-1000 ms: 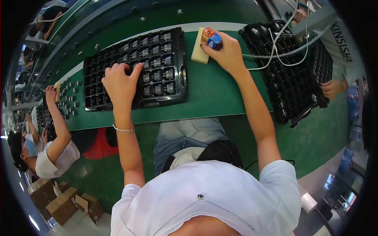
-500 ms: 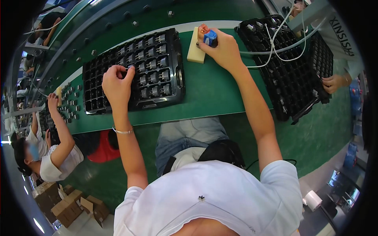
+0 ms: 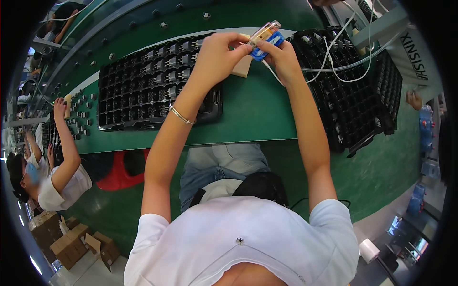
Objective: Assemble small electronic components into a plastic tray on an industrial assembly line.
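Up at the far side of the green bench (image 3: pixel 248 114), my right hand (image 3: pixel 285 62) is closed around a small blue device with a clear housing (image 3: pixel 265 39) and coppery parts inside. My left hand (image 3: pixel 217 57) meets it from the left, thumb and fingers pinched at the device's near end. Whatever sits between those fingertips is too small and covered to name. Beneath the hands lies a cream-coloured block (image 3: pixel 242 67), partly hidden. Left of it is a black compartment tray (image 3: pixel 114 121) with small black pronged parts (image 3: pixel 172 62) in its far and right-hand pockets; my left forearm covers its right side.
A second black tray (image 3: pixel 341 102) stands at the right, with white cables (image 3: pixel 329 47) looping over it. Loose small parts (image 3: pixel 83 114) are scattered on the bench at the left, near a seated co-worker (image 3: pixel 62 181). Behind runs a belt (image 3: pixel 186 19) carrying spaced-out parts.
My left hand has left the black tray and moved right and away from me to the blue device. My right hand has turned the device and shifted slightly right, off the cream block.
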A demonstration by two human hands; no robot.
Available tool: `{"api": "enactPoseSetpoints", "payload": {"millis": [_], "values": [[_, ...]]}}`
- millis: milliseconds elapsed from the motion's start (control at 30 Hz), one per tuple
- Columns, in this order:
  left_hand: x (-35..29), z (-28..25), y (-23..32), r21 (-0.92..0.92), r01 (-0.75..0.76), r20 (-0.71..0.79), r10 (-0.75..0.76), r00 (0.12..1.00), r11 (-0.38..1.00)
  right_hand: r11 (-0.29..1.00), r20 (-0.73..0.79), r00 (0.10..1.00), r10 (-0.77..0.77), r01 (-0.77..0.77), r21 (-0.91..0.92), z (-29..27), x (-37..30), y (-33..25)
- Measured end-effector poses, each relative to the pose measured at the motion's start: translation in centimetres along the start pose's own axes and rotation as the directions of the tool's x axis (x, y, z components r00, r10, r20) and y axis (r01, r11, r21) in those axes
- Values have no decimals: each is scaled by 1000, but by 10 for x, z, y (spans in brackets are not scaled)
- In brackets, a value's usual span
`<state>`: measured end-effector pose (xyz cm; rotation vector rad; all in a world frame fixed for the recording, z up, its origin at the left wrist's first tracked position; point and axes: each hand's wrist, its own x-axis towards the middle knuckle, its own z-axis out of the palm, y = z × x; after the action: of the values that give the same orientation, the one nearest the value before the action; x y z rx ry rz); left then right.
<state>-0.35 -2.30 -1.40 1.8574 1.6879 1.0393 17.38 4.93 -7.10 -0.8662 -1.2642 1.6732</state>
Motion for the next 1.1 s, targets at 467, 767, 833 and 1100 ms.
{"api": "enactPoseSetpoints", "payload": {"millis": [467,767,833,1100], "values": [[-5,1,2,-308,48,-244,-128,961,950,996,25,998,-64,62,59,-4,-9,-4],[-9,-5,12,-447,157,-47,-198,979,881,992,125,992,1,-16,122,5,-13,-11],[-8,-3,9,-459,153,-42,-193,980,875,991,137,990,28,-45,124,3,-14,-14],[-5,0,6,-499,183,16,-202,979,847,932,313,939,145,-235,275,-8,-9,-8]]}}
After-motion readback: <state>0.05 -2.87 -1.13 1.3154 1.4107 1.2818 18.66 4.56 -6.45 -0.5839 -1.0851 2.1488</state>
